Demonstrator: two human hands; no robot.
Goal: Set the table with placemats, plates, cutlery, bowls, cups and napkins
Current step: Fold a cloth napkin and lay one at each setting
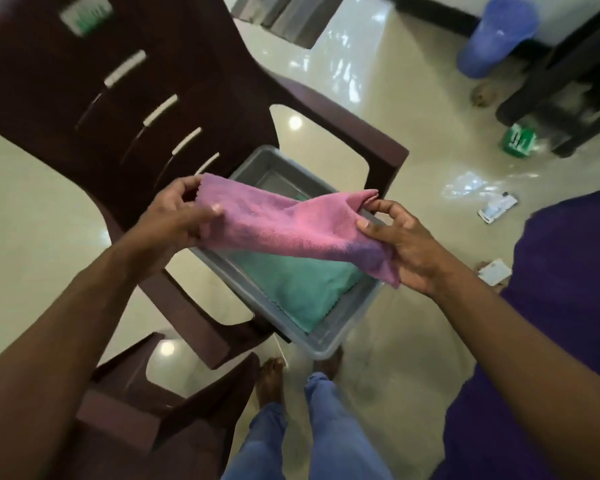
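Observation:
A folded pink cloth napkin (284,226) stretches between both my hands, just above a grey plastic tub (329,341). My left hand (177,216) grips the napkin's left end with thumb on top. My right hand (399,244) pinches its right end between thumb and fingers. Inside the tub lies a folded green cloth (302,289), partly hidden by the pink one. The tub rests on the seat of a dark brown plastic chair (125,109).
A second brown chair (160,403) stands at lower left. A purple tablecloth edge (568,306) fills the right side. On the glossy floor lie plastic wrapping (471,185), small packets and a green pack (516,140). A blue stool (496,36) stands far right.

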